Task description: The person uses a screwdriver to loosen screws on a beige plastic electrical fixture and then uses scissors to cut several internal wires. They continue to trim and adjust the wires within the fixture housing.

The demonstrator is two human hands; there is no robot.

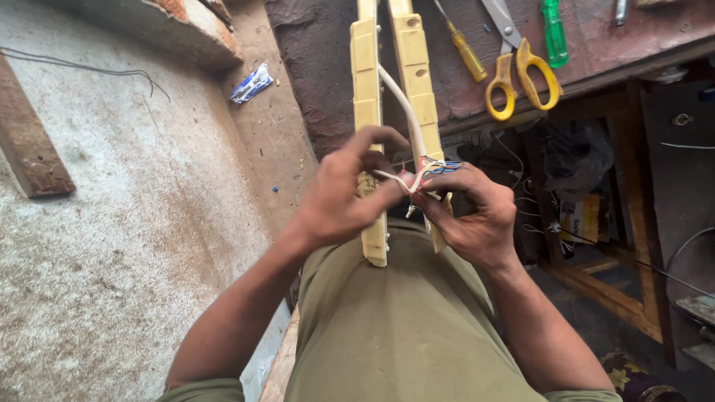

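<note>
Wires: thin red, white and blue insulated wires [426,170] bunch between both hands, just above the lap, fed by a white round cable [402,108] that runs down between the two casing halves.
Left hand: left hand [344,195] is curled, thumb and forefinger pinching a white strand of the wires.
Right hand: right hand [468,212] is curled tight, fingertips closed on the red and blue strands, touching the left hand's fingers.
Casing: long pale-yellow plastic strip casing [366,82], split into two halves, lies lengthwise from the bench edge to the olive-green trousers [387,327]; its near end rests on the lap.
Bench edge: dark worn wooden workbench [320,82] ends just beyond the hands; yellow-handled scissors [521,74], a yellow-handled screwdriver [465,48] and a green-handled screwdriver [553,33] lie well apart to the right.
Open room: grey rough concrete floor [112,223] spreads to the left; a wooden shelf frame [611,290] with clutter crowds the right.
</note>
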